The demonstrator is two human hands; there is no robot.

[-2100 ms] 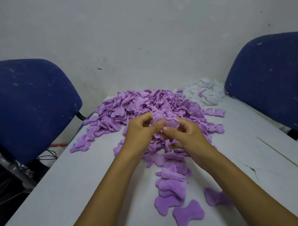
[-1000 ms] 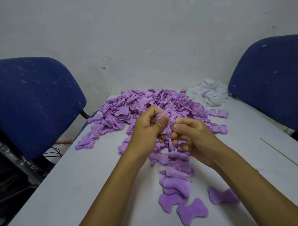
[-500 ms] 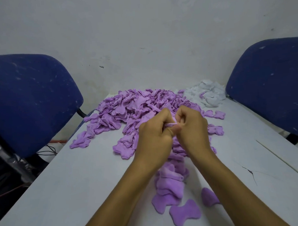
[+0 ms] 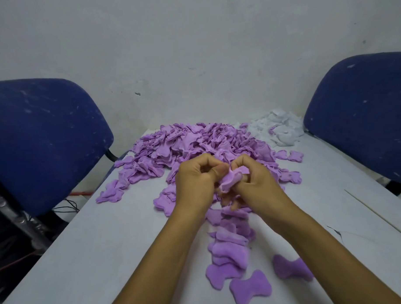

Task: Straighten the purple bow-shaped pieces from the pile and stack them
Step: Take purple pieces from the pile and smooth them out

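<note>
A big pile of purple bow-shaped fabric pieces (image 4: 194,145) covers the far middle of the white table (image 4: 96,246). My left hand (image 4: 196,183) and my right hand (image 4: 255,184) meet just in front of the pile, above the table. Both pinch one crumpled purple piece (image 4: 230,180) between them, thumbs on its near side. Nearer to me, under my wrists, several flattened purple pieces (image 4: 230,248) lie overlapped in a loose row. Two more flat pieces lie near the front: one (image 4: 251,287) by the row's end, another (image 4: 290,268) beside my right forearm.
A heap of white fabric pieces (image 4: 278,128) sits at the far right of the table. Blue chair backs stand on the left (image 4: 40,139) and on the right (image 4: 364,114). A few loose purple pieces (image 4: 290,155) lie right of the pile. A wall closes the far side.
My hands stayed together at the pile's front edge. The piece between them, tightly bunched and nearly hidden half a second ago, now shows more fabric.
</note>
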